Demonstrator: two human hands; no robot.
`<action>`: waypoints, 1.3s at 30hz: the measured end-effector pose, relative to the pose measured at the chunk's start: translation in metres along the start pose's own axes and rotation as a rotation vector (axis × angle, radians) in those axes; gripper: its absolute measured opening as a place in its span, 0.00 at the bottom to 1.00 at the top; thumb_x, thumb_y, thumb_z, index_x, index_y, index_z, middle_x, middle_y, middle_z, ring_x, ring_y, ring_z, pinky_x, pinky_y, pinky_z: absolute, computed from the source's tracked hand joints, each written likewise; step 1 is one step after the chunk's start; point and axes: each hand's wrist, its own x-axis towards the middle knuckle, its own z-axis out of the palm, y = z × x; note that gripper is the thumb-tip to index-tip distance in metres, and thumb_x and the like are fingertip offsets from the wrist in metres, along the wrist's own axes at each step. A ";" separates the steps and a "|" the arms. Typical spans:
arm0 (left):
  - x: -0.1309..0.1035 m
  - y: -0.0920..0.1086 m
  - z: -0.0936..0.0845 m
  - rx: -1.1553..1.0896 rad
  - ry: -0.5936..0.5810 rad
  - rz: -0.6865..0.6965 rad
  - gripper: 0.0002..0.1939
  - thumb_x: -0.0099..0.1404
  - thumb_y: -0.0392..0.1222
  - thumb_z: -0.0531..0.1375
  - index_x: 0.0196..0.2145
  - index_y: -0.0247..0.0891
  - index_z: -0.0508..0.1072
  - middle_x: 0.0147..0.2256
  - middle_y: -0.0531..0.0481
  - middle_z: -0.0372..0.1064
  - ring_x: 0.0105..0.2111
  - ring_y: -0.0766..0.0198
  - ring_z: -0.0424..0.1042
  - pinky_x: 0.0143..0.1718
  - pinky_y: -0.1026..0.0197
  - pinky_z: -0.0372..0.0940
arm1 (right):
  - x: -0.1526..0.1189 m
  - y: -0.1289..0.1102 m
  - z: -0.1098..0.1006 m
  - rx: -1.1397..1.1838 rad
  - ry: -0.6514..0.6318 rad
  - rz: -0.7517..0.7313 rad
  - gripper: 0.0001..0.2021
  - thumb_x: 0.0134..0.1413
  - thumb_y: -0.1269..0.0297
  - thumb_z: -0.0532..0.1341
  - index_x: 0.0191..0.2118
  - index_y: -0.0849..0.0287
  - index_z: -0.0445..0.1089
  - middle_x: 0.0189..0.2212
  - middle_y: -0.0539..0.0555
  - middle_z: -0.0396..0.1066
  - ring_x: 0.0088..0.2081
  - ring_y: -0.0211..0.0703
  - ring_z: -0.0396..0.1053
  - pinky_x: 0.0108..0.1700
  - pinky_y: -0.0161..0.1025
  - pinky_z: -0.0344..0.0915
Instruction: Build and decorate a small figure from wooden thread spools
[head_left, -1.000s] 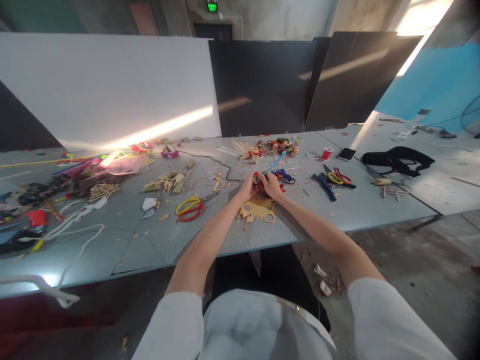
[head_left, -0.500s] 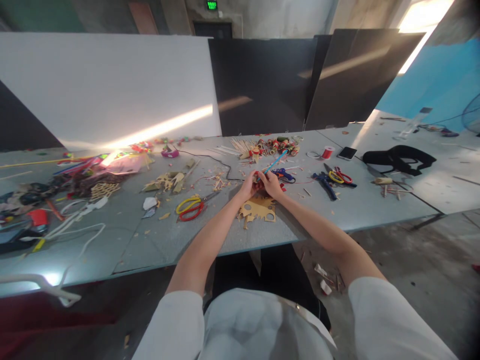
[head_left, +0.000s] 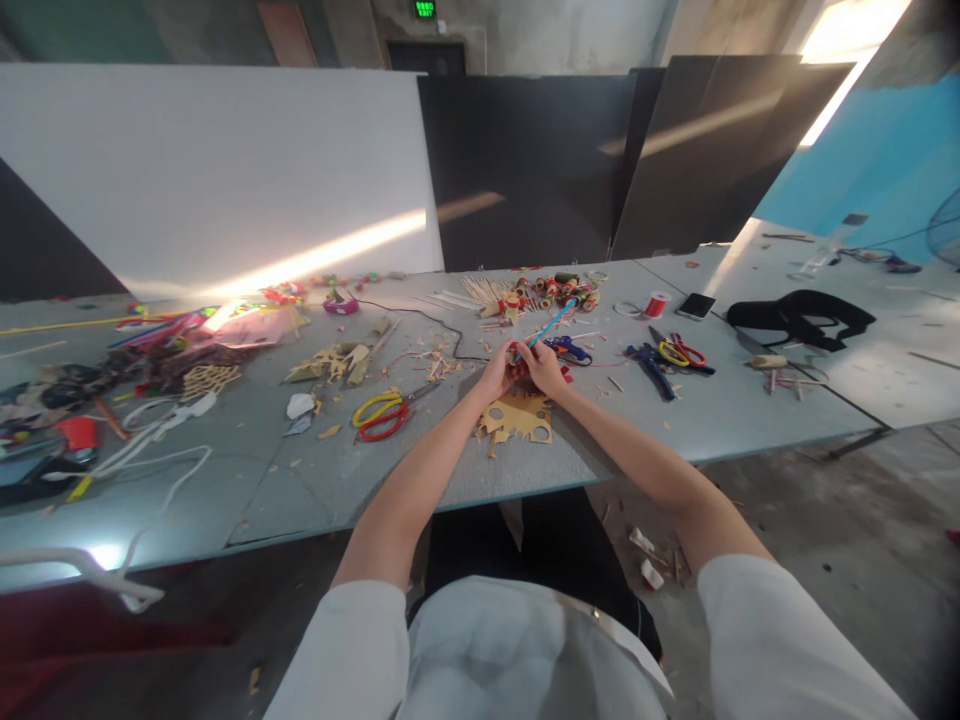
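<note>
My left hand (head_left: 497,374) and my right hand (head_left: 546,369) meet over the table, fingers closed together. A slim blue pen-like stick (head_left: 553,323) slants up and away from between the fingers of my right hand. My left fingers are closed around something small that they mostly hide; a bit of red shows beside them. Just below both hands lies a tan sheet with round holes and ragged edges (head_left: 521,418). Beyond the right hand rests a blue glue gun (head_left: 570,350). Small bamboo pieces with red bands (head_left: 555,291) are heaped behind it.
Red-and-yellow scissors (head_left: 381,415) lie to the left. At right are pliers (head_left: 651,370), another pair of scissors (head_left: 681,350), a red thread spool (head_left: 656,304), a phone (head_left: 695,306) and a black strap-like item (head_left: 799,318). White cables (head_left: 150,435) cross the table's left end.
</note>
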 end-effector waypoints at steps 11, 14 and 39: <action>-0.001 0.001 0.000 0.003 -0.017 -0.001 0.28 0.73 0.61 0.61 0.22 0.40 0.69 0.17 0.53 0.62 0.16 0.68 0.62 0.23 0.63 0.62 | 0.001 0.006 0.000 0.010 0.006 -0.025 0.31 0.62 0.26 0.57 0.33 0.53 0.66 0.25 0.50 0.71 0.27 0.43 0.68 0.33 0.40 0.68; -0.002 0.001 0.001 -0.002 -0.015 0.001 0.27 0.75 0.59 0.59 0.22 0.40 0.69 0.17 0.53 0.62 0.16 0.68 0.62 0.23 0.64 0.62 | 0.001 0.009 0.001 -0.013 0.035 -0.038 0.31 0.63 0.26 0.56 0.34 0.54 0.67 0.27 0.51 0.73 0.29 0.44 0.69 0.35 0.40 0.69; 0.000 -0.001 0.000 0.000 -0.020 0.027 0.28 0.72 0.63 0.62 0.23 0.40 0.69 0.18 0.53 0.64 0.17 0.69 0.63 0.23 0.65 0.62 | -0.003 0.009 0.001 0.064 0.033 -0.022 0.29 0.64 0.27 0.56 0.41 0.53 0.68 0.26 0.50 0.72 0.28 0.46 0.70 0.32 0.41 0.70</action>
